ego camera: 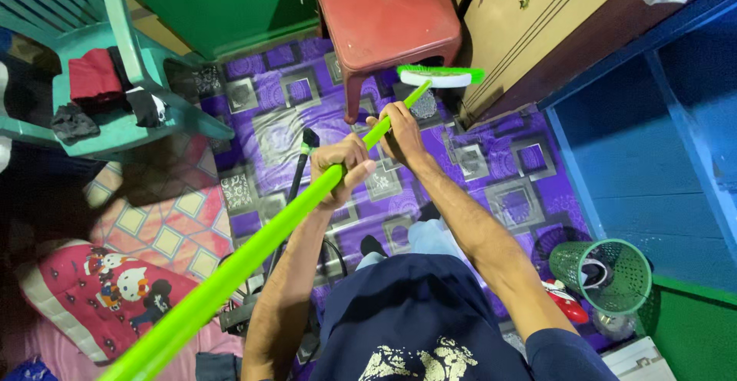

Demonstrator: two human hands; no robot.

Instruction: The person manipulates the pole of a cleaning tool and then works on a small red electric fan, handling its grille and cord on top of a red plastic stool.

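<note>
1. At far left, a teal plastic chair [115, 112] holds red and black clothes [96, 82]; a red cartoon-print cushion [100, 293] lies below it.
2. Left of centre, a bright green broom handle [253, 254] runs diagonally from the lower left edge up to its white-and-green brush head [439, 76], which sits beside a red plastic stool [384, 20].
3. At centre, the left hand [342, 166] is closed around the handle.
4. Just beyond it, the right hand [399, 131] is also wrapped around the handle, nearer the brush head.
5. Beneath both hands, a purple patterned mat [491, 174] covers the floor.
6. At lower right, a green mesh basket [606, 273] stands near a blue wall [652, 158].
</note>
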